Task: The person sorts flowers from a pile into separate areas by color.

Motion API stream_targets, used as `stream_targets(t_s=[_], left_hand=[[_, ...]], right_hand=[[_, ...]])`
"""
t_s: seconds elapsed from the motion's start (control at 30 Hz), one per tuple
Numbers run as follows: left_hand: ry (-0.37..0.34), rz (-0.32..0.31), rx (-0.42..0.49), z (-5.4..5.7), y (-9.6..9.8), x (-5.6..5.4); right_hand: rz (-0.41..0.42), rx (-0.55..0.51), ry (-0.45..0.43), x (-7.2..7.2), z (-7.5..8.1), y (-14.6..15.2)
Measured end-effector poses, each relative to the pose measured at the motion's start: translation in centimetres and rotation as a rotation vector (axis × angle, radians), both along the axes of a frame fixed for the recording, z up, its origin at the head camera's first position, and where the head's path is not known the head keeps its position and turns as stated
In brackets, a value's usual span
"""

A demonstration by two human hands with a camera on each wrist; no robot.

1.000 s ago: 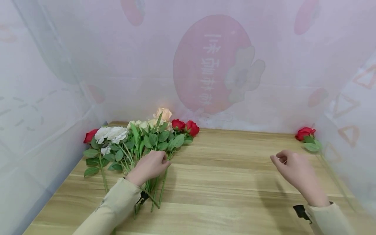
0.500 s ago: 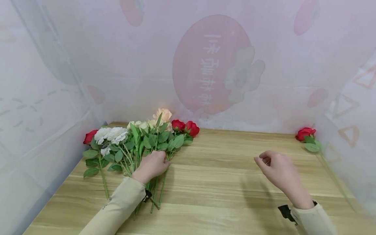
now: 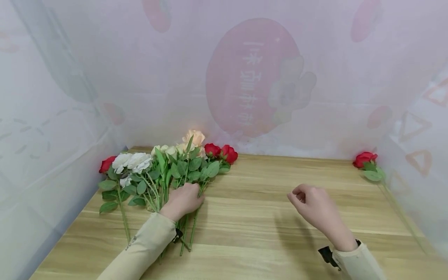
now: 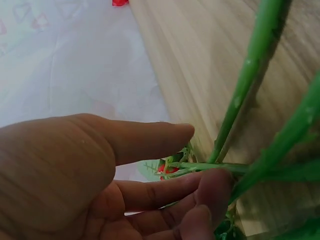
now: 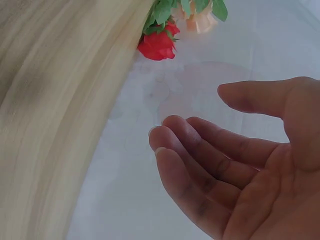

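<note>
A bunch of artificial-looking flowers lies on the left of the table: red roses point(image 3: 229, 154), white blooms point(image 3: 139, 161) and a peach rose point(image 3: 194, 137), with green leaves and long stems. Over those stems is my left hand point(image 3: 183, 200). In the left wrist view its thumb stands apart from loosely bent fingers point(image 4: 155, 195), whose tips are right at the green stems point(image 4: 242, 90); nothing shows between thumb and forefinger. My right hand point(image 3: 315, 208) hovers above the table to the right of the bunch, fingers point(image 5: 200, 190) relaxed and holding nothing.
One red rose point(image 3: 364, 159) with a long stem lies along the table's right edge. Pale printed cloth point(image 3: 168, 70) walls in the wooden table point(image 3: 252, 217) at the back and on both sides.
My right hand has moved left across the table, toward the bunch. The left hand has shifted only slightly among the stems, and the flowers lie as before.
</note>
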State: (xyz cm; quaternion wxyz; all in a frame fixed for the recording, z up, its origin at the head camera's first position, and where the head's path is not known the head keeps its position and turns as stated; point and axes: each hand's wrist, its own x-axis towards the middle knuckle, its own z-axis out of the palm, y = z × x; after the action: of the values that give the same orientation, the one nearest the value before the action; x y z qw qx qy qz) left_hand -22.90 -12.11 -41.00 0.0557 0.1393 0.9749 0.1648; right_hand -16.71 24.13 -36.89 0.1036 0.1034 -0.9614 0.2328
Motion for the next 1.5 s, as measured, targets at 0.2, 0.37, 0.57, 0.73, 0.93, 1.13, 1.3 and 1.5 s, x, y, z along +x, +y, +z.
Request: stream_targets(t_s=[0.2, 0.37, 0.57, 0.73, 0.93, 1.13, 1.3, 1.5], left_hand=[[0.005, 0.001, -0.016, -0.4, 0.0, -0.2], [0.011, 0.006, -0.025, -0.6, 0.0, -0.1], [0.008, -0.004, -0.023, -1.0, 0.2, -0.1], [0.01, 0.006, -0.039, -1.0, 0.3, 0.1], [0.003, 0.01, -0.03, -0.8, 0.5, 0.2], [0.008, 0.007, -0.008, -0.8, 0.4, 0.1], [0.022, 0.005, 0.016, -0.9, 0.3, -0.1], [0.06, -0.003, 0.045, -0.8, 0.3, -0.1]], right_hand=[[0.021, -0.005, -0.022, -0.2, -0.4, -0.4], [0.042, -0.001, -0.038, -0.4, -0.6, -0.6], [0.047, 0.009, -0.023, -0.4, -0.8, -0.5], [0.053, 0.005, -0.029, -0.3, -0.9, -0.6], [0.049, 0.019, 0.002, -0.4, -1.1, -0.7], [0.038, 0.033, 0.027, -0.5, -1.3, -0.7], [0.043, 0.037, 0.024, -0.5, -1.3, -0.7], [0.045, 0.034, 0.026, -0.5, -1.4, -0.9]])
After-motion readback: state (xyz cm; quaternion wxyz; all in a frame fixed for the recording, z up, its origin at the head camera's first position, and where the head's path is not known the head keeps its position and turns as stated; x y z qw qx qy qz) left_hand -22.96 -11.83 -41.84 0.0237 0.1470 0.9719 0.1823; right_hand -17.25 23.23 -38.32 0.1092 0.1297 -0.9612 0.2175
